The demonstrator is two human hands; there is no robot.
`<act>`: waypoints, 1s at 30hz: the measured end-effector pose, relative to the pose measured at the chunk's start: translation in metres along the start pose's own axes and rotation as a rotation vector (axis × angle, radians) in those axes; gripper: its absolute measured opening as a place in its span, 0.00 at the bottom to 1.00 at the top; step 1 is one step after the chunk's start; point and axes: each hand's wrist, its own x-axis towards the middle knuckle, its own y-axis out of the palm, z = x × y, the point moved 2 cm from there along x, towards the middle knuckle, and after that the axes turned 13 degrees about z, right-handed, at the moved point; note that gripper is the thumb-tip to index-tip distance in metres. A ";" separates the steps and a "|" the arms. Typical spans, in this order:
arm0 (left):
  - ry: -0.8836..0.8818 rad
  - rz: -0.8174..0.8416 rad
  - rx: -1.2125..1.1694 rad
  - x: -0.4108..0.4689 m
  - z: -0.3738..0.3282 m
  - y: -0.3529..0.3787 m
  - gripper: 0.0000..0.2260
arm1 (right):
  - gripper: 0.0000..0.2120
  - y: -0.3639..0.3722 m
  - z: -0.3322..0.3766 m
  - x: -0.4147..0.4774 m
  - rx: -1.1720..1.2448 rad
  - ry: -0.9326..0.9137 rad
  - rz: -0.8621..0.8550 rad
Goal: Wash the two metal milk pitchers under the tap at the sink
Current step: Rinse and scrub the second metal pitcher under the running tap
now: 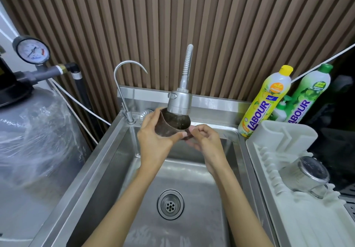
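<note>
Pitcher [169,129] under tap [179,102], gripped by left hand [153,141]; right hand [203,139] seemingly pinches handle [189,136].

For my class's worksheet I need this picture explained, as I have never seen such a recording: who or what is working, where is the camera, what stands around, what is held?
There is no machine here: a person works with bare hands. The single picture comes from a camera worn on the head, looking down over both forearms into a steel sink. The left hand grips a metal milk pitcher right under the sprayer tap; the right hand curls its fingers at the pitcher's right side, seemingly on its handle. A thin curved tap stands to the left. On the right stand a yellow dish soap bottle and a green bottle, and a white drying rack holds a second pitcher on its side.
</note>
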 end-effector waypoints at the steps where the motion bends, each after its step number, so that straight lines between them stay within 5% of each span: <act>1: 0.002 -0.008 0.027 0.000 0.000 -0.002 0.32 | 0.07 0.001 0.000 -0.002 -0.020 0.014 0.003; 7: -0.159 -0.021 -0.015 -0.002 -0.003 -0.006 0.24 | 0.10 -0.005 0.019 -0.012 -0.185 0.061 -0.033; 16: -0.377 0.333 -0.491 -0.005 0.014 0.018 0.17 | 0.11 -0.003 0.062 -0.029 -0.963 -0.061 -0.280; 24: -0.146 0.191 -0.527 0.013 0.010 0.020 0.31 | 0.08 -0.010 0.030 -0.010 -0.378 -0.117 -0.107; 30: -0.023 0.095 -0.163 0.014 0.001 -0.003 0.34 | 0.08 -0.001 0.010 0.002 -0.084 -0.080 0.006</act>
